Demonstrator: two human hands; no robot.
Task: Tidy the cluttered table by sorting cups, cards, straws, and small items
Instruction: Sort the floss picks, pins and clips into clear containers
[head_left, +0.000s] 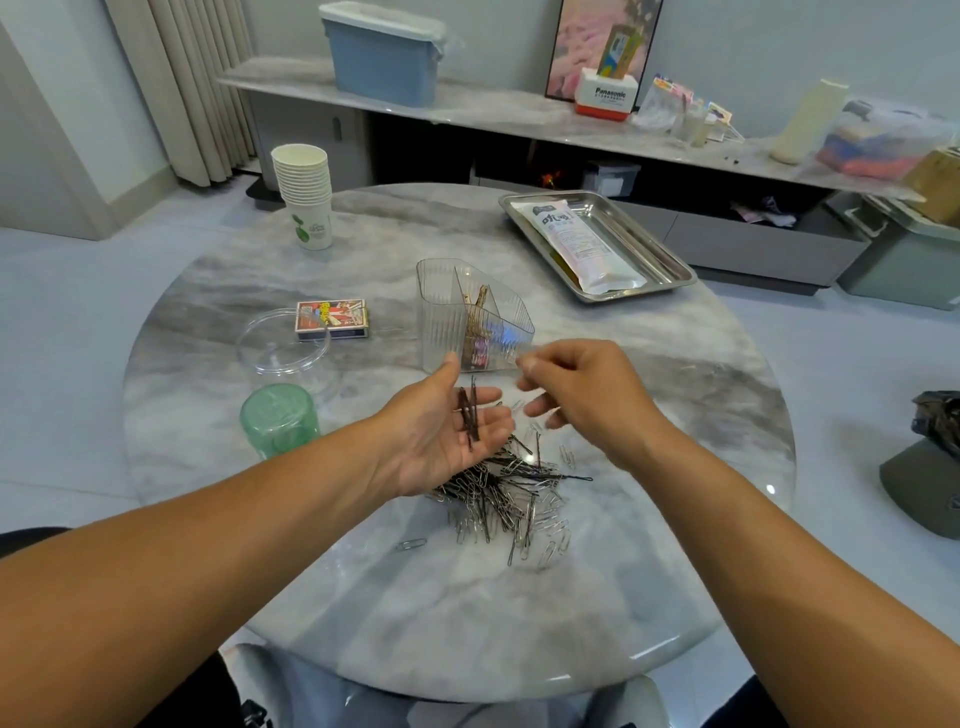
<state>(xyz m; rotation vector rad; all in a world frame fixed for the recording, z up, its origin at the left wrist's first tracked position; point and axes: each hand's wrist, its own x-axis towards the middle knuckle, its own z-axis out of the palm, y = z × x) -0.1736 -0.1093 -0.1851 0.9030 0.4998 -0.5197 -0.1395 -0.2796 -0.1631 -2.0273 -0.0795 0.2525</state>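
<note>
Round marble table (363, 597). Clear divided organizer (470, 317) at 12 o'clock of hands. Mixed clip-and-pin pile (511, 499) at 6 o'clock.

Left hand (447, 431) flat, palm up, cradling dark bobby pins (470, 418). Right hand (576, 387) blurred, fingertips pinched; contents unclear.

Best: pull pins only, keep aligned, drop bundle into pin compartment.

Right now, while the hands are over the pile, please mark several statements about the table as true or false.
1. The left hand lies palm up with dark hairpins on it. True.
2. The stack of paper cups lies on its side. False: it stands upright.
3. The metal tray holds a white packet. True.
4. The card box sits inside the clear divided organizer. False: it lies on the table, left of the organizer.
5. The mixed pile of paper clips and hairpins lies on the table below the hands. True.
</note>
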